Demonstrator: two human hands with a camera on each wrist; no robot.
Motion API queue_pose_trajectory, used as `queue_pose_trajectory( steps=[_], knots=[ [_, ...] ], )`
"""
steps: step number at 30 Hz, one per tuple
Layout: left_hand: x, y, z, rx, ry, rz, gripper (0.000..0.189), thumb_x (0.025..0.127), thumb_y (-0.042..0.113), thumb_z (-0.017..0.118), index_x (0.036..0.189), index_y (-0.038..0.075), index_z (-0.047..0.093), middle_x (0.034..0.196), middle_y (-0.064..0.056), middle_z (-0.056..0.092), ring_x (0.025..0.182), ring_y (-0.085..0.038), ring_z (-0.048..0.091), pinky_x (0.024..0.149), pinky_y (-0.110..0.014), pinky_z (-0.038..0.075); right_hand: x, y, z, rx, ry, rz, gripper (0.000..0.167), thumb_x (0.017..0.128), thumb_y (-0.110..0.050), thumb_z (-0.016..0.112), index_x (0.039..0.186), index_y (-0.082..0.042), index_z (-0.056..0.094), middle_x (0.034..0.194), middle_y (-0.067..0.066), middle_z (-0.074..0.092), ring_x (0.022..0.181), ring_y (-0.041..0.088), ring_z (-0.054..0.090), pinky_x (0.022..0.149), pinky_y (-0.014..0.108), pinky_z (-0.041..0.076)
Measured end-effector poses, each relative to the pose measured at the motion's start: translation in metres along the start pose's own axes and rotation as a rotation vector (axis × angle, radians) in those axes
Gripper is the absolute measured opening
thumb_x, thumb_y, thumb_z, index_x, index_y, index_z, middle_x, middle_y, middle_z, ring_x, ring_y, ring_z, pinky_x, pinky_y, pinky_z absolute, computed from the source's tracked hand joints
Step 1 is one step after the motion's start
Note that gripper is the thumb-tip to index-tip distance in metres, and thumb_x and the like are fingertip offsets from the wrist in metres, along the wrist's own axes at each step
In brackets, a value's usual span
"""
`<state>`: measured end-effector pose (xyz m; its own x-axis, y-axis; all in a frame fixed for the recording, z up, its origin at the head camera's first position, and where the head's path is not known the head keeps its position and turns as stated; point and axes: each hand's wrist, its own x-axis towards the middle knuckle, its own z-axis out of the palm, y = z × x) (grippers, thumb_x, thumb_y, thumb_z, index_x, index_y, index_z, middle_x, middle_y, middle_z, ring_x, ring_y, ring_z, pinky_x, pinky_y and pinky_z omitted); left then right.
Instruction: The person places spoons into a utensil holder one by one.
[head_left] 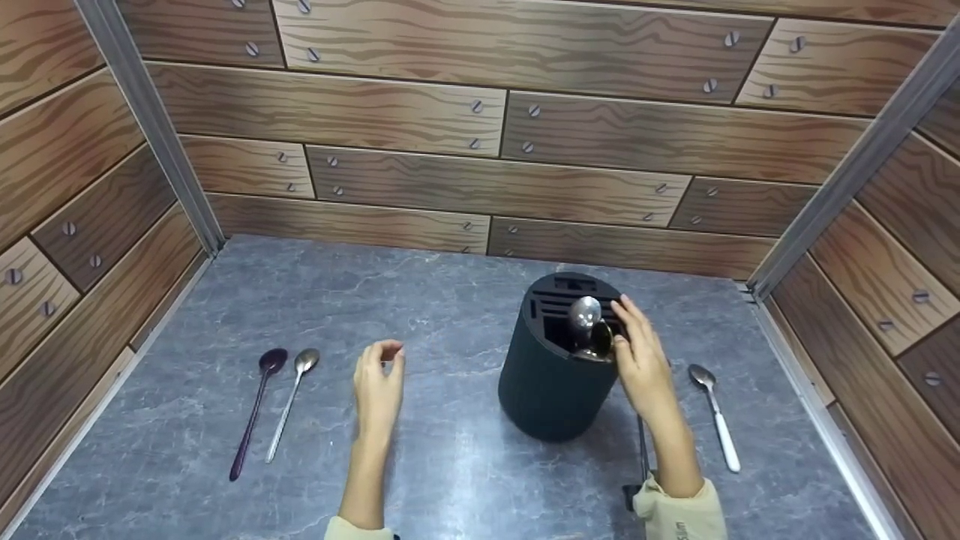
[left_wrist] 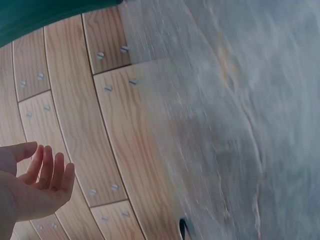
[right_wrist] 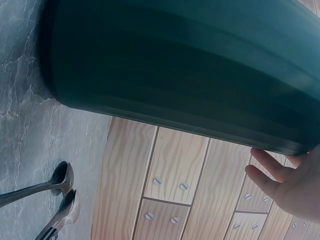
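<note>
A dark green cylindrical utensil holder (head_left: 559, 390) with a slotted top stands upright right of centre. Two metal spoons (head_left: 585, 311) show at its front opening, bowls up. My right hand (head_left: 646, 371) is at the holder's right rim, fingers extended, thumb close to the lower spoon bowl. In the right wrist view, the fingers (right_wrist: 265, 170) lie along the edge of the holder (right_wrist: 175, 75); the hand is partly cut off. My left hand (head_left: 379, 390) hovers left of the holder, fingers loosely bent and holding nothing. The left wrist view also shows this hand (left_wrist: 42, 185) holding nothing.
On the left lie a purple spoon (head_left: 253, 420) and a silver spoon (head_left: 291, 409). A white-handled spoon (head_left: 718, 424) lies at the right. Beneath my right forearm, a dark-handled utensil (head_left: 643, 450) is partly hidden. Wood-patterned walls (head_left: 405, 172) surround the grey marbled table (head_left: 450, 300).
</note>
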<state>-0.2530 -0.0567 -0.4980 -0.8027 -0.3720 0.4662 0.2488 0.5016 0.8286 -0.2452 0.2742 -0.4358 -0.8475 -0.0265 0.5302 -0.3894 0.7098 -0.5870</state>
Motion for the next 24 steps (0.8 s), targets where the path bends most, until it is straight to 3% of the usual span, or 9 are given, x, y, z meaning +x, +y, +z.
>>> queue_pose_trajectory(
  steps=[12,24],
  knots=[
    [0.006,-0.018,-0.020,0.072,-0.011,-0.083,0.008,0.082,0.001,0.062,0.090,-0.001,0.063,0.088,-0.014,0.060,0.085,-0.031,0.055,0.078,-0.044,0.042,0.000,-0.001,0.000,0.000,-0.006,0.000,0.043,0.092,-0.006,0.044,0.135,-0.004,0.043,0.144,0.010,0.033,0.128,0.032,0.029,0.101,0.055,0.024],
    [0.014,-0.039,-0.042,0.260,0.007,-0.131,0.011,0.082,0.001,0.061,0.092,-0.004,0.062,0.092,-0.019,0.060,0.088,-0.036,0.053,0.079,-0.047,0.041,-0.001,-0.001,-0.001,-0.001,-0.011,0.017,0.044,0.092,-0.005,0.044,0.136,-0.006,0.042,0.145,0.008,0.032,0.129,0.031,0.028,0.102,0.054,0.023]
  ],
)
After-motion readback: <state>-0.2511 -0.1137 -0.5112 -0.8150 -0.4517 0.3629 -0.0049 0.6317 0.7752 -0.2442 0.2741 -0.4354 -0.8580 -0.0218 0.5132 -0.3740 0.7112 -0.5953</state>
